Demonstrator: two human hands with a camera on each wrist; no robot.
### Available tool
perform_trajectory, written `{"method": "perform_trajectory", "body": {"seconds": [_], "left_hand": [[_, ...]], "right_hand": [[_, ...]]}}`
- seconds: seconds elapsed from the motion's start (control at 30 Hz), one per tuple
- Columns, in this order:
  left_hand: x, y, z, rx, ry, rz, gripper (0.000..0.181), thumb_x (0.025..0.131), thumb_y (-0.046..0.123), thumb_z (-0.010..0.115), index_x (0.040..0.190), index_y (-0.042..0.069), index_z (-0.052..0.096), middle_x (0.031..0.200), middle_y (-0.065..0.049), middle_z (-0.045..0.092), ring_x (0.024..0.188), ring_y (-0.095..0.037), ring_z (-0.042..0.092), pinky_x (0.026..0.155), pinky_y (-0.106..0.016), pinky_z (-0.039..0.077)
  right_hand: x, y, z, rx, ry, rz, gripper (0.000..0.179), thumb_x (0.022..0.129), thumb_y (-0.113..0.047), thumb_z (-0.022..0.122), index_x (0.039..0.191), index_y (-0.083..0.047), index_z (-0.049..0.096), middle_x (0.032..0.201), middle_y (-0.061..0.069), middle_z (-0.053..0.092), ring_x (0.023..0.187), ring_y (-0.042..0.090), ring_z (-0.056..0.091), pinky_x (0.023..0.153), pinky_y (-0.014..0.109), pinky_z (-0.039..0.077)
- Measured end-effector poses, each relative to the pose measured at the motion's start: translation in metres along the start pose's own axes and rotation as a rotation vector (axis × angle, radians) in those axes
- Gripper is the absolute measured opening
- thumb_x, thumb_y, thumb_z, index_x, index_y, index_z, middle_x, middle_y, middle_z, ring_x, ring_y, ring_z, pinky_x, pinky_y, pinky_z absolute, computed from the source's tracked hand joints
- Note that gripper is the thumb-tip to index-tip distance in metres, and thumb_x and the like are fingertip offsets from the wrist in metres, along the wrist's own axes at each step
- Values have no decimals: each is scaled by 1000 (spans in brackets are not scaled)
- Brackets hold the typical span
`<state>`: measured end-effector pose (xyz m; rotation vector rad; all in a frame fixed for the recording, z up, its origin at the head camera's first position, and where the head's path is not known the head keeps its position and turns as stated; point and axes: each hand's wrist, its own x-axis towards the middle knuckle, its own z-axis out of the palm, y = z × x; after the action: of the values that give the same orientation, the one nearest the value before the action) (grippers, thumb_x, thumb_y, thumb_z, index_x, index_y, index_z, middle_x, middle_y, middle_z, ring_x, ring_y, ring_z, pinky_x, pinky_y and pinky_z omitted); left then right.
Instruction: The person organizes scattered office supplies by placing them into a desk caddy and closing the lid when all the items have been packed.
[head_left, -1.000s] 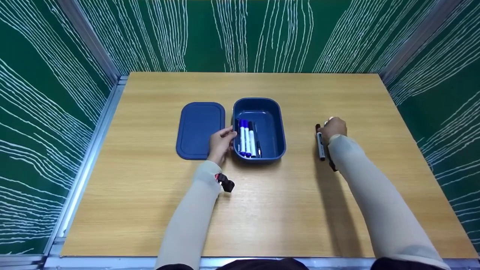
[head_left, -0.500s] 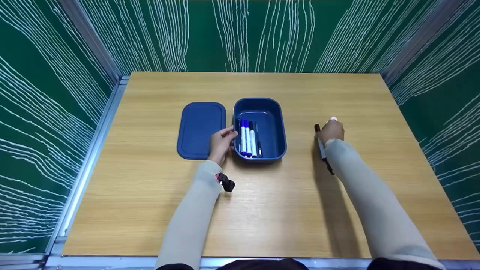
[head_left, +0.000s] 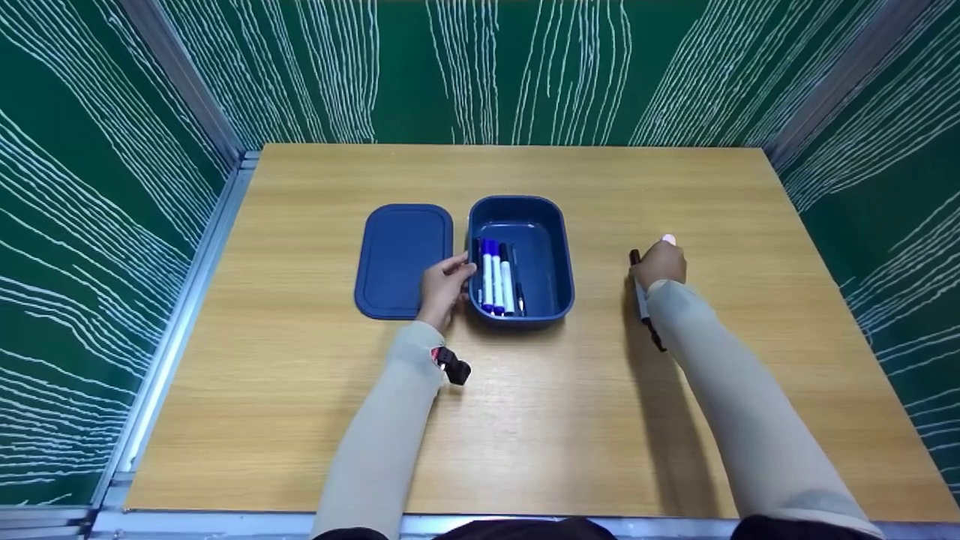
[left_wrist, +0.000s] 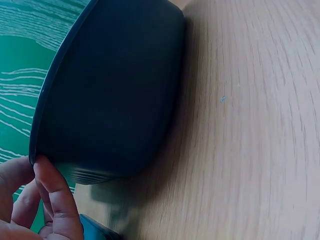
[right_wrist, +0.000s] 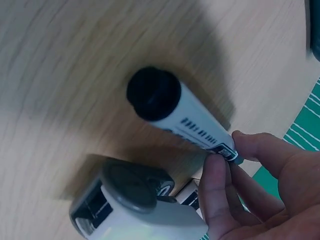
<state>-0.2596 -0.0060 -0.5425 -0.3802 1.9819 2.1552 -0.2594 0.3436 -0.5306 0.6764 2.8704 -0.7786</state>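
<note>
In the head view, my left hand [head_left: 444, 289] pinches the left rim of a dark blue box [head_left: 551, 304]. The left wrist view shows thumb and fingers on the rim of that box [left_wrist: 110, 90]. Inside lie several markers [head_left: 498, 281] with white bodies and blue or black caps, plus a thin dark pen [head_left: 518, 289]. To the right, my right hand [head_left: 661, 264] pinches one end of a whiteboard marker [right_wrist: 197, 115]; its black end points toward the wrist camera. The hand and forearm partly hide this marker in the head view. Beside it is a white and grey object [right_wrist: 140, 195], possibly a stapler.
A flat blue lid [head_left: 397, 255] lies left of the box, partly behind my left hand. Green walls with white streaks surround the wooden table [head_left: 540, 427] at its back and sides. A small labelled white item [right_wrist: 189, 195] shows behind the grey-white object.
My right hand has shifted slightly left and now holds the marker that lay beside it. A pale end of an object shows more beyond the hand. My left hand stays on the box.
</note>
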Motion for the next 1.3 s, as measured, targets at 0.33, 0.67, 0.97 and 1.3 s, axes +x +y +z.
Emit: {"method": "perform_trajectory", "body": {"seconds": [0.33,0.67,0.97,1.3], "left_hand": [[0,-1,-1,1,-6,-5,37,90,7,70,127,6,66,99,-6,66,72,-14,56,48,-16,48],[0,-2,0,14,-2,21,36,91,5,69,127,4,66,88,-1,64,64,-7,52,47,-16,47],[1,-2,0,31,3,10,37,90,7,70,127,6,66,92,-3,66,65,-10,53,48,-17,48],[0,-1,0,44,-1,2,37,90,8,70,127,8,66,97,-6,67,71,-13,56,49,-16,49]], "right_hand": [[0,-2,-2,52,-16,41,30,88,-15,68,104,10,63,95,21,66,79,27,61,69,37,55],[-8,-15,-14,132,4,28,32,90,-23,70,104,5,74,103,22,71,87,30,65,82,44,57],[-7,-32,-43,214,7,53,33,91,-16,65,116,6,68,118,26,65,97,32,63,87,42,57],[0,-39,-63,292,-20,113,39,92,-23,67,122,1,67,126,20,61,96,21,59,78,31,53]]}}
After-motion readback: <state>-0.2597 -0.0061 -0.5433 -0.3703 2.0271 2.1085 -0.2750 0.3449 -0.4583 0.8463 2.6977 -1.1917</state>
